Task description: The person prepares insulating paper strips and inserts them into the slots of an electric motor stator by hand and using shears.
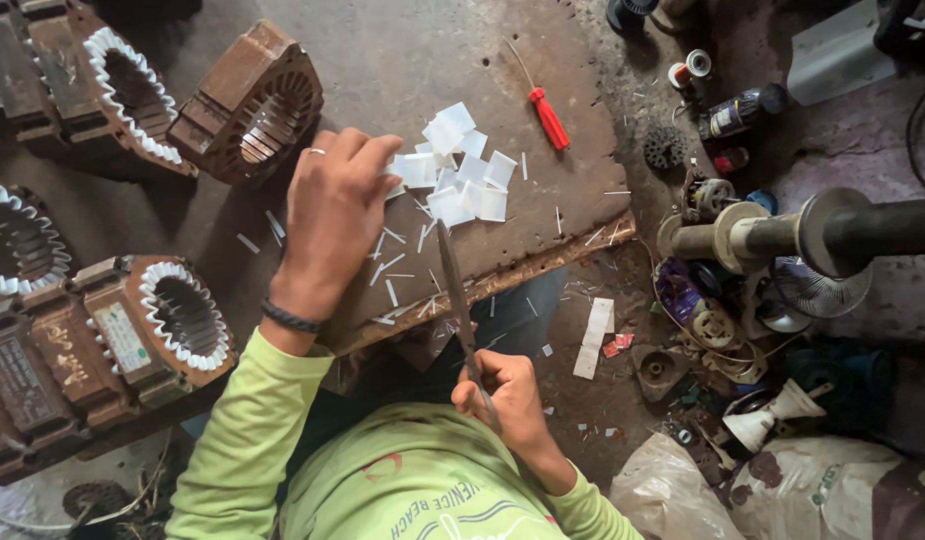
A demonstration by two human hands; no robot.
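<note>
My left hand (333, 215) reaches forward over a worn wooden board (403, 80), fingers closed on white paper pieces at the edge of a small pile (461, 175). It wears a ring and a dark wristband. My right hand (503, 395), close to my body, grips a long thin metal blade (455, 290) whose tip points up toward the pile. Thin white paper strips (393, 265) lie scattered on the board around both.
Several rusty motor stators with white slot liners stand at left (183, 315), (248, 105). A red-handled screwdriver (550, 117) lies on the board. At right are a horizontal metal shaft (803, 235), small bottles (738, 112), scrap parts and sacks (783, 490).
</note>
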